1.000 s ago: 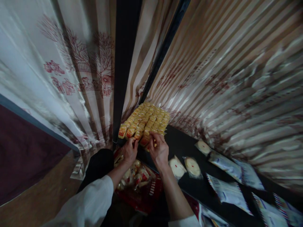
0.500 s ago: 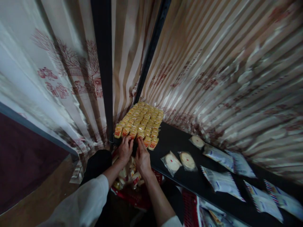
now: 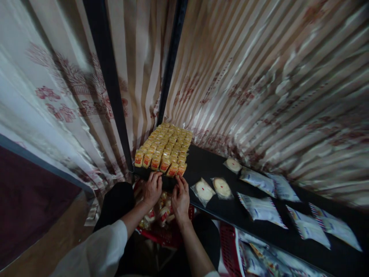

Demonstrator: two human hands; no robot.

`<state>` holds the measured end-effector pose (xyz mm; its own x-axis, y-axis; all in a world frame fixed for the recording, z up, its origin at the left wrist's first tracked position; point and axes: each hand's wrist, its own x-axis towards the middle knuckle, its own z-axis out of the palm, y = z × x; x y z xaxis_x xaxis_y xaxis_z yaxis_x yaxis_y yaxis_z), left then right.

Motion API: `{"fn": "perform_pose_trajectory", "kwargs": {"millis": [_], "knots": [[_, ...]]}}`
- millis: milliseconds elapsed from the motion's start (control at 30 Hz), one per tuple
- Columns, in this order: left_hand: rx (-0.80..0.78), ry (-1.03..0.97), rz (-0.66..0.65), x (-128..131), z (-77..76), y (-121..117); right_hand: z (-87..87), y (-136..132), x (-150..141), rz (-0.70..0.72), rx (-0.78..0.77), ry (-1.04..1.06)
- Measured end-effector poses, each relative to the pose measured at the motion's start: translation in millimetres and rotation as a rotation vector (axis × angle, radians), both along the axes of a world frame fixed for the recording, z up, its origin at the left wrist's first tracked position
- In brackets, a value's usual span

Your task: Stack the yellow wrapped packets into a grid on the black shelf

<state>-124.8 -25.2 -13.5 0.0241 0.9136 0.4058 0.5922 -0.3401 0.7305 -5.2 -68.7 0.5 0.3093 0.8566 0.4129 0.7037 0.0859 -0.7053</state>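
Small wrapped yellow cakes [image 3: 165, 148] stand packed in rows at the left end of a black shelf [image 3: 198, 161]. The front ones show red-and-orange labels. My left hand [image 3: 153, 189] is at the shelf's front edge, just short of the front row, fingers bent forward with nothing visible in them. Fingers loosely extended, my right hand [image 3: 180, 196] is by the front right corner of the block, close to the end cake; whether it touches is unclear. Below my hands, a red basket [image 3: 167, 239] holds more wrapped pieces, partly hidden by my arms.
Right along the shelf lie flat round wrapped cakes [image 3: 221, 188] and several white-and-blue packets [image 3: 261, 207]. A second red basket [image 3: 230, 250] with packets stands below. Pleated printed curtains [image 3: 230, 77] hang behind, and dark posts [image 3: 106, 69] rise at the left.
Both hands have drawn back from the front row of cakes and moved apart, the right one toward the row's right end. The front labels show more fully. The view has shifted slightly.
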Motion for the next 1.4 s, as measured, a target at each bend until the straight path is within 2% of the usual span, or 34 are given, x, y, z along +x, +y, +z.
{"fn": "perform_pose_trajectory", "kwargs": {"millis": [300, 500, 633, 867, 1067, 1233, 1333, 1400], "knots": [[-0.033, 0.089, -0.083, 5, 5.4, 3, -14.7, 17, -1, 0.089, -0.013, 0.021], [0.014, 0.146, -0.152, 9, 5.0, 0, -12.2, 10, 0, 0.020, 0.015, 0.009], [0.051, 0.173, -0.231, 18, 3.9, 1, -11.2, 11, 14, -0.107, 0.043, -0.006], [0.034, 0.130, -0.174, 30, 0.2, 12, -14.0, 28, 24, -0.030, 0.029, -0.036], [-0.019, 0.071, -0.185, 28, -0.4, 11, -17.7, 27, 25, 0.018, 0.027, -0.034], [-0.027, 0.004, -0.206, 20, 5.9, -1, -23.5, 23, 25, 0.033, 0.062, -0.001], [-0.059, 0.001, -0.233, 12, 7.0, -21, -17.8, 19, 23, 0.001, 0.065, 0.035], [-0.106, 0.012, -0.270, 7, 2.3, -40, -10.8, 13, 21, -0.025, 0.070, 0.066]]}}
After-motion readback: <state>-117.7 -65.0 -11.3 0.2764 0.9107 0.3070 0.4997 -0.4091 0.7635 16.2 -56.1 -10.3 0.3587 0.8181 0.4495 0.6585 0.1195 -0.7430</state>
